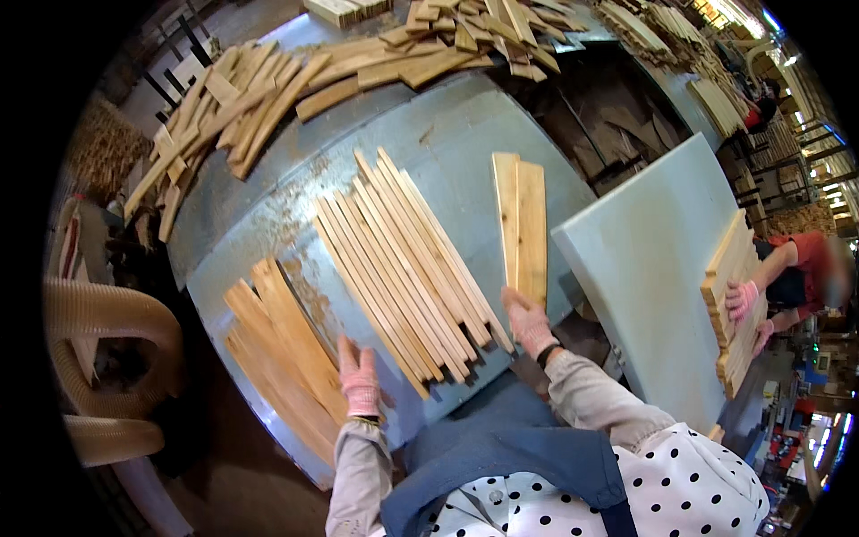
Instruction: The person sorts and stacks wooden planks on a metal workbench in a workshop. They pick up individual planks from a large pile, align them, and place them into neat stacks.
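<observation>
My left hand [361, 383], in a pink and white glove, has its fingers stretched out and holds nothing. It hovers by the right edge of some flat wooden boards [284, 353] at the table's near left. My right hand [528, 324], gloved alike, is closed at the near end of two wooden boards [531, 224] lying side by side; its thumb side rests on the left one. Between my hands, a row of narrow wooden strips [403, 268] lies close together, with uneven ends. All of it sits on a grey metal table [447, 116].
Loose wood offcuts [394, 63] are heaped along the far side. A raised grey panel [644, 259] stands at the right. Beyond it, a person in red [796, 268] handles a joined wooden panel [735, 304]. A ribbed hose [116, 331] curves at the left.
</observation>
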The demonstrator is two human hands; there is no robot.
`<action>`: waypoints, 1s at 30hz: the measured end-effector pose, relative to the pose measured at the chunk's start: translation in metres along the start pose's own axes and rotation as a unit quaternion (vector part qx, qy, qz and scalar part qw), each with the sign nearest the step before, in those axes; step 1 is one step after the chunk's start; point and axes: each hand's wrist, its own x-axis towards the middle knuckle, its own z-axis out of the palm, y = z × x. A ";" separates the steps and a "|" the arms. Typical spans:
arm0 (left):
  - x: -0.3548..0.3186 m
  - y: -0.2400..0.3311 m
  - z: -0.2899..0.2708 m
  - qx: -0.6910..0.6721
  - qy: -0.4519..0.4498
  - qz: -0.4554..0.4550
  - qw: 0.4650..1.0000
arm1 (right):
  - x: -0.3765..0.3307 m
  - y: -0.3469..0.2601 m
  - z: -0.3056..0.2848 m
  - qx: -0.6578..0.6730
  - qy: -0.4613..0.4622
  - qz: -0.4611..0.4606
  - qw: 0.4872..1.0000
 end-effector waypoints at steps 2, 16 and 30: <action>0.012 0.020 0.034 0.062 -0.065 -0.074 0.993 | 0.026 0.031 -0.018 0.045 -0.053 -0.065 0.995; -0.004 0.080 0.075 0.236 -0.117 -0.144 0.954 | 0.064 -0.007 0.052 -0.429 -0.175 -0.076 0.883; -0.012 0.132 0.001 -0.176 -0.139 -0.230 0.947 | -0.013 -0.075 0.057 -0.057 -0.346 0.073 0.934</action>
